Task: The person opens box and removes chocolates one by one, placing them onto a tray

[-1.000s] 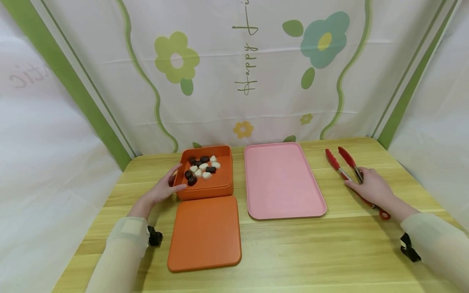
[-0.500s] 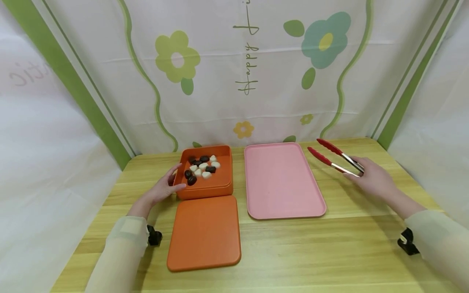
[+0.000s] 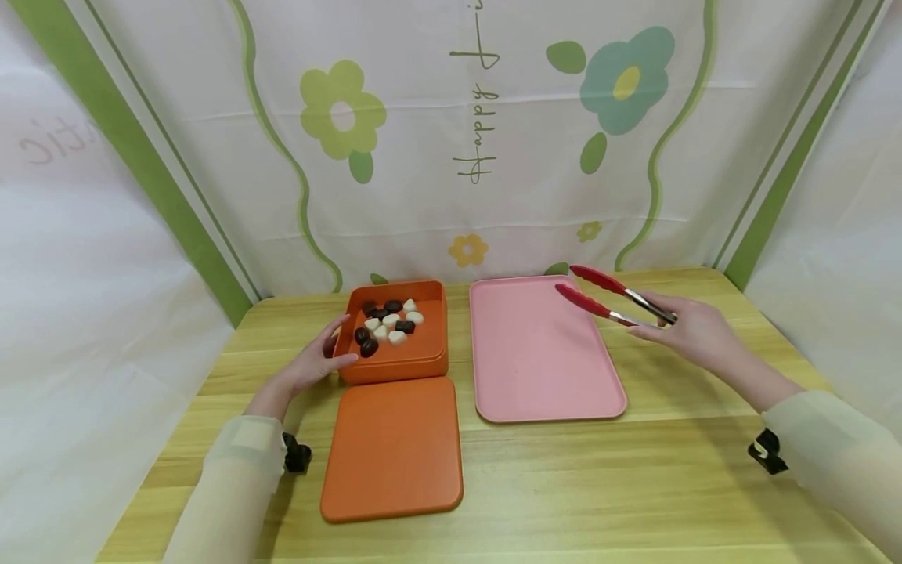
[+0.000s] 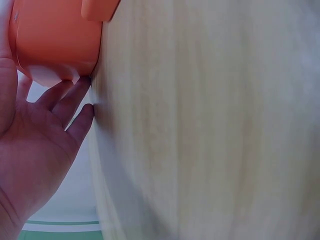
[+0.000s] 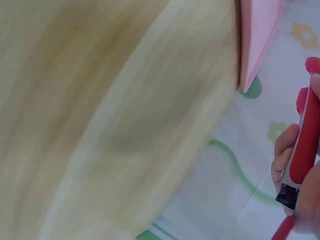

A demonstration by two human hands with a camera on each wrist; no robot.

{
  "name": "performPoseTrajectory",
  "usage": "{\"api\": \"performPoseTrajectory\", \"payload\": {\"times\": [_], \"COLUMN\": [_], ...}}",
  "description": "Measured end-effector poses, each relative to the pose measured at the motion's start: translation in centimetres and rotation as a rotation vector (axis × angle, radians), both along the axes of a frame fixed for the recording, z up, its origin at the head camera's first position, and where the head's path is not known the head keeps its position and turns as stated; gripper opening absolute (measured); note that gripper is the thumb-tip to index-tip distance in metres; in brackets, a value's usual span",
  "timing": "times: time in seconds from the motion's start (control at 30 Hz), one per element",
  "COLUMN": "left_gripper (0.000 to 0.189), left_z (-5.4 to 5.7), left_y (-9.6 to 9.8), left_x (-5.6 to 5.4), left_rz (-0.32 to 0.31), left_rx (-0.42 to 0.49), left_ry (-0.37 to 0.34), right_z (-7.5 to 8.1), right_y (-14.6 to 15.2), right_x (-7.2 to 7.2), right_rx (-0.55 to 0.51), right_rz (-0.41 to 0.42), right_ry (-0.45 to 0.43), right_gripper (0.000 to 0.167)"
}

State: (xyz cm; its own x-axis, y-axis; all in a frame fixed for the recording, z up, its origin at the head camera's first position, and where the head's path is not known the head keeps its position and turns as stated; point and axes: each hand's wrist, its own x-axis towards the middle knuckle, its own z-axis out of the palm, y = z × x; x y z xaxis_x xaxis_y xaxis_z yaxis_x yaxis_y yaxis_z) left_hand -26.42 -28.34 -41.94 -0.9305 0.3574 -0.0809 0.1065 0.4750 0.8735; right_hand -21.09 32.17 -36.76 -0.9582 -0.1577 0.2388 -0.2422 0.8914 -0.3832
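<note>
In the head view my left hand (image 3: 308, 368) touches the left side of an open orange box (image 3: 426, 348), its thumb at the front corner and its fingers along the side wall. In the left wrist view those fingers are fairly straight against the box. Several dark brown and white chocolate-like pieces (image 3: 391, 320) lie inside. My right hand (image 3: 698, 333) grips red-tipped metal tongs (image 3: 585, 302), their arms spread, with nothing between the tips. The tips are over the far right part of a pink tray (image 3: 539, 368). In the right wrist view the fingers wrap the red handle (image 5: 305, 142).
The flat orange lid (image 3: 393, 450) lies directly in front of the box. The pink tray stands right of the box. Behind the wooden table (image 3: 599, 478) hangs a white curtain (image 3: 423, 172) with flower prints, and white cloth closes in both sides.
My right hand has lifted the tongs off the table and carried them leftward to the tray's far right side. The left hand and the box stay in place.
</note>
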Motion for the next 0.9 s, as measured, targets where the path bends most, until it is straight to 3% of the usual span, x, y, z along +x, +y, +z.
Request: {"api": "performPoseTrajectory", "payload": {"times": [0.27, 0.57, 0.9], "left_gripper": [0.083, 0.084, 0.083], "left_z": [-0.1, -0.1, -0.1], "left_y": [0.0, 0.0, 0.0], "left_x": [0.0, -0.1, 0.0], "left_rz": [-0.002, 0.0, -0.001], "left_rx": [-0.006, 0.0, -0.02], "left_ry": [0.004, 0.001, 0.02], "right_z": [1.0, 1.8, 3.0], "right_y": [-2.5, -5.5, -8.6], "right_x": [-0.6, -1.8, -3.9], "right_rx": [0.044, 0.066, 0.095], "right_rz": [0.061, 0.148, 0.21], "right_ry": [-0.042, 0.005, -0.034], "right_gripper": [0.084, 0.076, 0.081]}}
